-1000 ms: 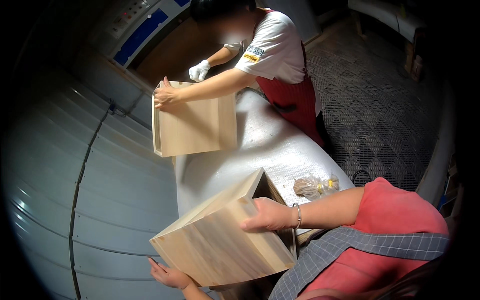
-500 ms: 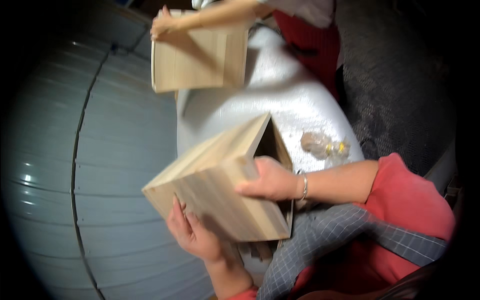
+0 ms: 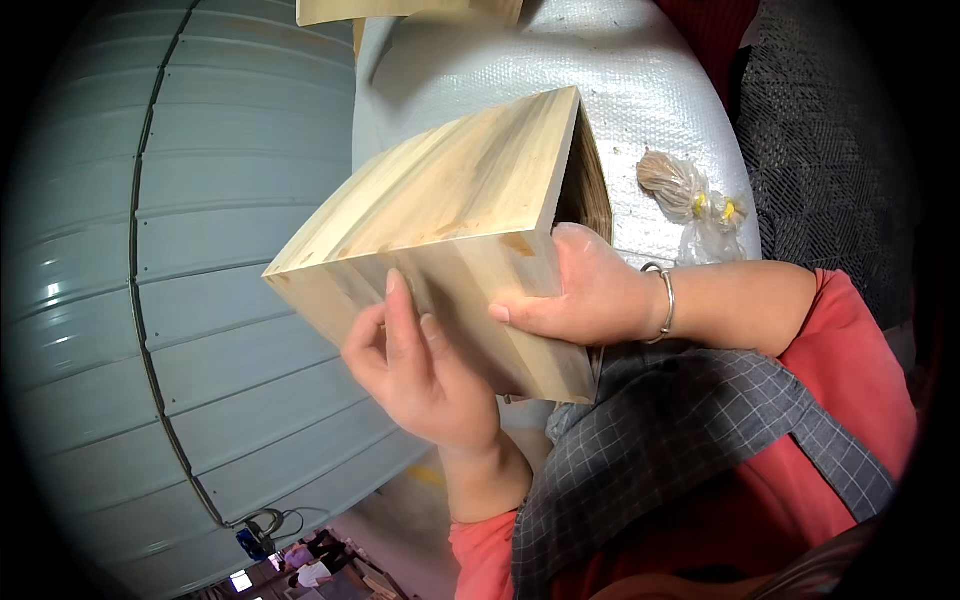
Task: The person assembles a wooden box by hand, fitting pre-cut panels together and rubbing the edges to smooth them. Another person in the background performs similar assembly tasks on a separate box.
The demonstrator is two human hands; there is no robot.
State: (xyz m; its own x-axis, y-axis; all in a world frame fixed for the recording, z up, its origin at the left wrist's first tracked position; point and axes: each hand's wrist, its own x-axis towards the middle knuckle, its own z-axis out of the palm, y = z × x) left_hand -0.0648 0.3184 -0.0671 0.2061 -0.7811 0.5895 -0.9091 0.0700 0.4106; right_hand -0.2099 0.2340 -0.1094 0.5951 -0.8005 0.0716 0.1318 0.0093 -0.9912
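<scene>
A pale wooden box with streaky grain is held tilted in front of me, its dark open side to the right. My right hand grips the wall at that opening, thumb flat on the outside and the other fingers hidden behind the edge. Against the face turned to me, my left hand has its index finger stretched up near the upper edge. Its other fingers are partly bent, and I see nothing held in them. A small dark bit shows at the box's lower edge.
Under the box lies a shiny white woven sack surface. Clear plastic bags tied with yellow, one with brown contents, rest on it at the right. Another wooden piece is cut off at the top. A corrugated metal wall stands left.
The view has shifted, so the other wooden piece and the co-worker's arm have mostly left the top. My left index finger is now straighter against the box; my right hand keeps its grip.
</scene>
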